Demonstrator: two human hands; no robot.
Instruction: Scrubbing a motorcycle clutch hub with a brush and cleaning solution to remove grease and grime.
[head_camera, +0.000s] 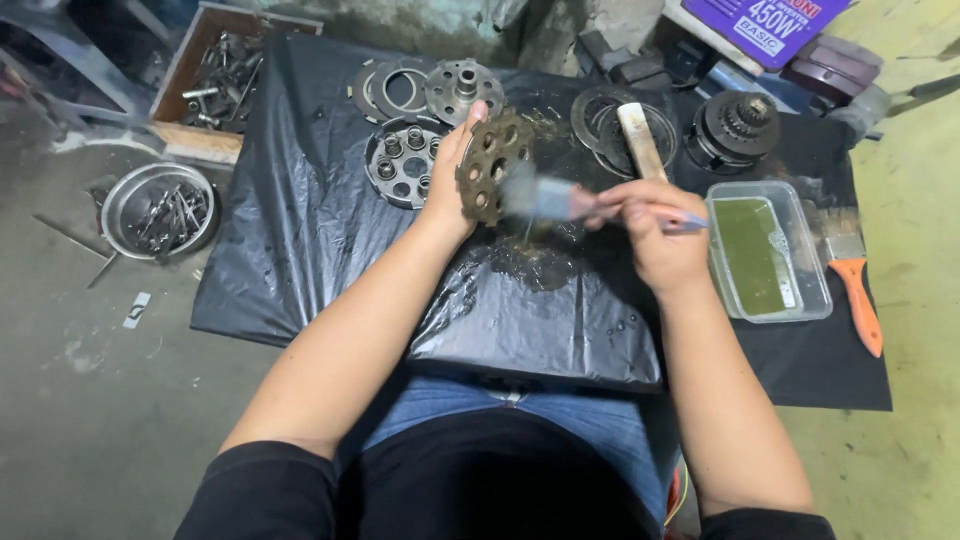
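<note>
The left hand (452, 178) reaches forward with the forearm stretched out from the lap, fingers and thumb wrapped round the edge of a rusty, perforated round plate (494, 166), holding it upright and tilted above the black plastic sheet (300, 230). The right hand (655, 225) comes in from the other side with the wrist bent, its fingers closed on the handle of a small brush (560, 200); the brush head is motion-blurred and lies against the face of the plate. A wet patch (535, 262) shines on the sheet just under the two hands.

On the sheet beyond the hands lie one round hub with posts (403, 160), one toothed plate with a centre boss (463, 90), one stack of flat rings (388, 90), a second ring stack (610, 125) with a pale wooden handle (640, 140) across it, and one dark geared assembly (735, 130). To the right stands one clear plastic tub (768, 250) of green liquid, and beside it one orange-handled brush (855, 290).

On the floor to the left are one metal bowl (160, 210) and one wooden box (215, 75), both with small metal parts too jumbled to count. The person's upper arms are cut off by the bottom edge.
</note>
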